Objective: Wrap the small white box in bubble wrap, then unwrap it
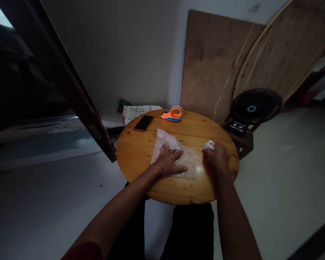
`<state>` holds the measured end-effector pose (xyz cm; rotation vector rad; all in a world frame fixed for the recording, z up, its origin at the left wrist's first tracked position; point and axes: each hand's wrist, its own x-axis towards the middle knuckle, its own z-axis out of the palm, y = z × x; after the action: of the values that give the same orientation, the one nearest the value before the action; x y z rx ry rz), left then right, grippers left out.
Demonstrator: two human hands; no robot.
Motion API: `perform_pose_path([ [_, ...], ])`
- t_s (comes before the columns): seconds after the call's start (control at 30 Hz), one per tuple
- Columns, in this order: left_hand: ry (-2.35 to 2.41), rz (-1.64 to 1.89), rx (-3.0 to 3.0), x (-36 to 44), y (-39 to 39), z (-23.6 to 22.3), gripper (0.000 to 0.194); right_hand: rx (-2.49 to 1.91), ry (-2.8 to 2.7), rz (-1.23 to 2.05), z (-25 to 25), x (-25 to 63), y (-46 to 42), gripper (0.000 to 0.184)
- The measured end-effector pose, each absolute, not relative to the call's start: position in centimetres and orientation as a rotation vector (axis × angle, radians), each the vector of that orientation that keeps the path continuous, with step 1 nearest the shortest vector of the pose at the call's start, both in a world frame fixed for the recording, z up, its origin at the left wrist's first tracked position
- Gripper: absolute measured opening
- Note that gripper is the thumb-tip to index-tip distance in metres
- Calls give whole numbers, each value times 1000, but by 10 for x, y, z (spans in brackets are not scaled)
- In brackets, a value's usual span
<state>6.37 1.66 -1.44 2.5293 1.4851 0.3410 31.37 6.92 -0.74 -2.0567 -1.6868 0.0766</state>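
Note:
A sheet of clear, pinkish bubble wrap [188, 155] lies on the round wooden table [176, 193]. My left hand [169, 160] rests flat on it with the fingers spread. To the right of the sheet, my right hand [218, 155] grips a small white box [209, 145] with a reddish mark on its face. The box is partly hidden by the fingers. A gap of bare wood separates the box from the bubble wrap.
An orange and blue tape dispenser [173, 114] stands at the table's far edge. A phone [143, 123] with a red edge lies left of it. Beyond the table's right side is a black round fan-like object [256, 107]. A brown board [213, 61] leans on the wall.

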Motion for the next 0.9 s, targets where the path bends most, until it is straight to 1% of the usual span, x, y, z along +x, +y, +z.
perform_pose_path([
  [0.1,1485,365,2540,63,18,-16,90,-1943,-1558,261,-1,313,68,45],
  [0.23,1480,376,2549,63,18,-17,91,-1451,-1548,805,10,315,58,50],
  [0.33,1486,366,2528,63,18,-17,89,-1198,-1730,1161,17,309,42,51],
  [0.47,1464,343,2550,61,23,-19,76,-829,-2171,1513,31,277,26,54],
  [0.53,1431,311,2559,59,25,-22,75,-726,-2282,1542,38,258,27,55],
  [0.6,1406,354,2545,59,26,-24,78,-717,-2256,1486,41,247,35,50],
  [0.7,1440,522,2490,61,23,-24,92,-783,-2113,1439,33,245,55,42],
  [0.77,1458,551,2477,63,21,-23,95,-864,-1983,1425,21,248,67,44],
  [0.9,1408,479,2487,64,20,-20,94,-971,-1720,1420,-4,251,79,50],
])
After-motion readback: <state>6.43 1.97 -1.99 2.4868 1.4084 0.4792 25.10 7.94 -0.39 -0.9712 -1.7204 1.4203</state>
